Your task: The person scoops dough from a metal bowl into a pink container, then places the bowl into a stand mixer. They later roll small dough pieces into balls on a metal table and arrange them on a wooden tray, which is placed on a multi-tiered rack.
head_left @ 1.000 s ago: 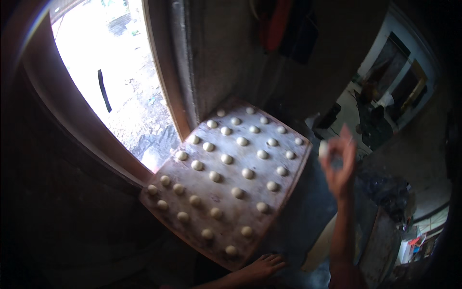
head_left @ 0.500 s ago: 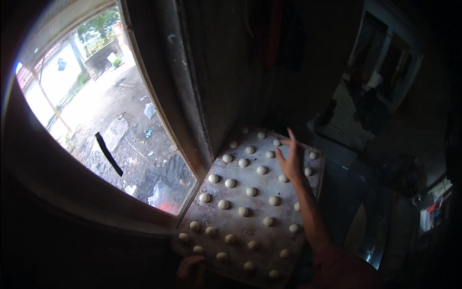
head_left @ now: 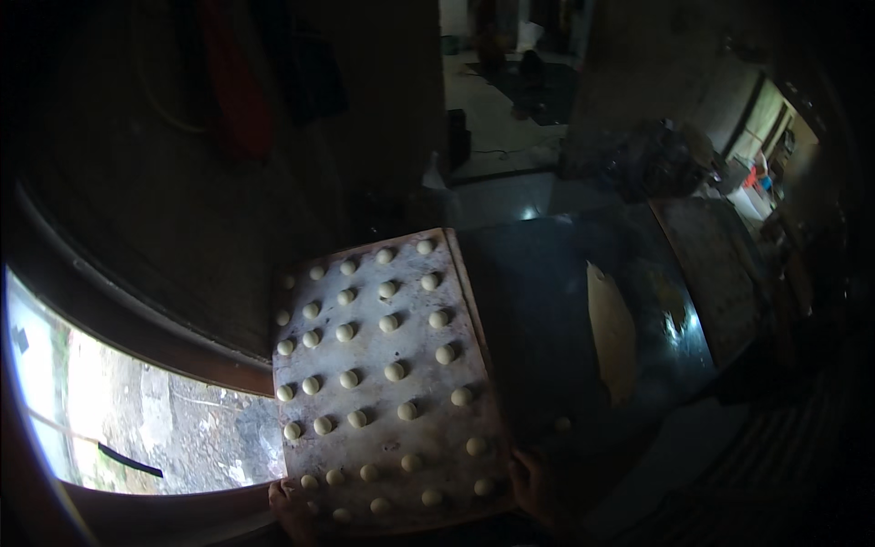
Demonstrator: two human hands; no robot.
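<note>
A pale board (head_left: pixel 365 442) carries several rows of small round white dough balls (head_left: pixel 395 371). At its near left corner my left hand (head_left: pixel 290 512) is closed round the edge, fingertips on the rim. My right hand (head_left: pixel 533 483) grips the near right edge, its fingers curled against the side and its lower part lost in shadow. Between the two hands lie the nearest balls, dim and partly in shade.
A dark table (head_left: pixel 538 319) adjoins the board on the right, with a long tan piece (head_left: pixel 611 333) and one pale ball (head_left: pixel 561 424) on it. To the left is a bright window (head_left: pixel 155 401). A dark wall and a lit doorway (head_left: pixel 510 100) stand beyond.
My view has swung to the right. The right hand has come from the far balls back to the board's near right edge, and the left hand now holds the left corner.
</note>
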